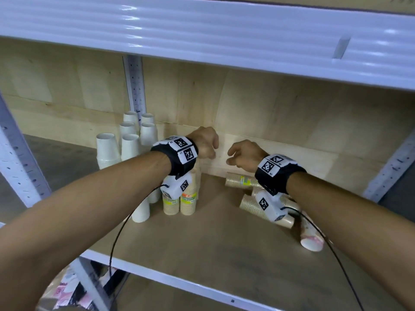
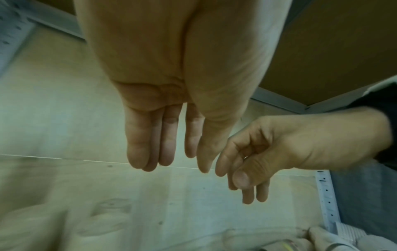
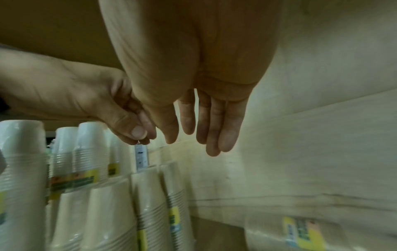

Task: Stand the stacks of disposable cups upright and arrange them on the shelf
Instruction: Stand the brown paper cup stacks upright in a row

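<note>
While both arms reach into the bay of the white metal shelving unit (image 1: 202,30), the left hand (image 1: 205,142) and the right hand (image 1: 244,157) hang side by side in the air close to the pale plywood back panel (image 1: 280,113), near each other but not touching, and neither has hold of anything. From the wrist views the left hand's fingers (image 2: 165,144) point downward, nearly straight and close together, and the right hand's fingers (image 3: 214,129) hang the same way, loose and relaxed. On the brown wooden shelf board (image 1: 213,243), at the back left, a cluster of tall white paper cup stacks (image 1: 130,144) stands upright with the cup bottoms facing up. Just beside them, under the left wrist, beige paper cup stacks in clear wrap with green and orange labels (image 1: 179,200) also stand upright, touching each other. Under the right wrist, several more wrapped beige cup stacks (image 1: 242,181) lie on their sides near the back panel, and a white stack with a pink pattern (image 1: 311,239) lies on its side closer to the shelf's front edge. Each wrist carries a black band with white square marker tags (image 1: 184,149), and thin black cables (image 1: 116,239) trail down from them.
</note>
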The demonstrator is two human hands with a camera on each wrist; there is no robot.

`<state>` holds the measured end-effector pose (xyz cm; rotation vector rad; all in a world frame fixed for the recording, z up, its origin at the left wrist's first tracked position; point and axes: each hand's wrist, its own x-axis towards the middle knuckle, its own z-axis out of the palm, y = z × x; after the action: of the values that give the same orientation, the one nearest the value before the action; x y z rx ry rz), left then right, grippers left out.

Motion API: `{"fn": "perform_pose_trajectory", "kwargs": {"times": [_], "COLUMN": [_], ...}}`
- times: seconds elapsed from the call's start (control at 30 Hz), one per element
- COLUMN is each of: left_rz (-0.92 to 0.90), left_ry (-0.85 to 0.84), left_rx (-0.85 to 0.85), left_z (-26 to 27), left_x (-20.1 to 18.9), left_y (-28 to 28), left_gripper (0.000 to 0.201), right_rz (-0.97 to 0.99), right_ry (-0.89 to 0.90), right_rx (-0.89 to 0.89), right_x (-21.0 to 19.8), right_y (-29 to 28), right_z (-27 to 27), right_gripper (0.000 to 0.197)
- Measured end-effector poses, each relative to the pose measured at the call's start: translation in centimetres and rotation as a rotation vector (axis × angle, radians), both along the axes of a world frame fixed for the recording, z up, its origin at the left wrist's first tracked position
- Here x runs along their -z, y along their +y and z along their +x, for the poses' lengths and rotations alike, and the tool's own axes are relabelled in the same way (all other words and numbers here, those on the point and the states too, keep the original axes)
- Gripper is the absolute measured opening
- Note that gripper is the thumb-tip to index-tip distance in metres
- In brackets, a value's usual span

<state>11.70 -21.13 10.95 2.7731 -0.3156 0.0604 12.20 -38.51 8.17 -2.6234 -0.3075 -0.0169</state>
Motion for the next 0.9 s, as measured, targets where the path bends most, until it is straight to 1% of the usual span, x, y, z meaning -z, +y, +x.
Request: {"fn": "perform_pose_trajectory", "kwargs": {"times": [0.2,0.4,0.53,0.63,0.7,0.77,0.83,0.9], "left_rz": [-0.077,-0.062,-0.02,-0.009,0.004,0.027,0.044,0.096], "left_ry": [0.016,0.066,0.138,0.171,0.173,0.174,0.176,0.168], "left_rx": [0.131,0.219,0.247,0.245,0.241,0.235,0.223,0.225], "left_z": [2.1,3.8,5.7,7.0,7.8,8.5,9.2,9.5], "left_x": [1.9,5.1,8.0,9.7,10.7,11.4,12.2,12.7], "left_y": [-5.7,-10.1,-11.3,-11.6,-11.9,-12.2,-12.4,-12.5], "left_gripper": [0.034,0.043,0.049,0.047,0.046,0.046,0.048,0.049], "right_rz": [-0.086,-0.201,-0.302,-0.307,-0.334,-0.313,-0.284,-0.281], "right_ry": [0.054,0.164,0.231,0.273,0.316,0.353,0.369,0.348], "right_rx": [0.129,0.167,0.169,0.165,0.145,0.138,0.129,0.11], "right_x": [1.3,4.2,6.7,8.5,9.7,10.6,11.6,12.4], "right_y": [-5.9,-10.3,-11.8,-12.7,-13.1,-13.5,-13.7,-14.0], "right_z": [-0.7,-2.0,-2.4,-2.4,-2.2,-2.0,-1.8,-1.6], "right_gripper": [0.039,0.038,0.046,0.055,0.064,0.069,0.065,0.059]}}
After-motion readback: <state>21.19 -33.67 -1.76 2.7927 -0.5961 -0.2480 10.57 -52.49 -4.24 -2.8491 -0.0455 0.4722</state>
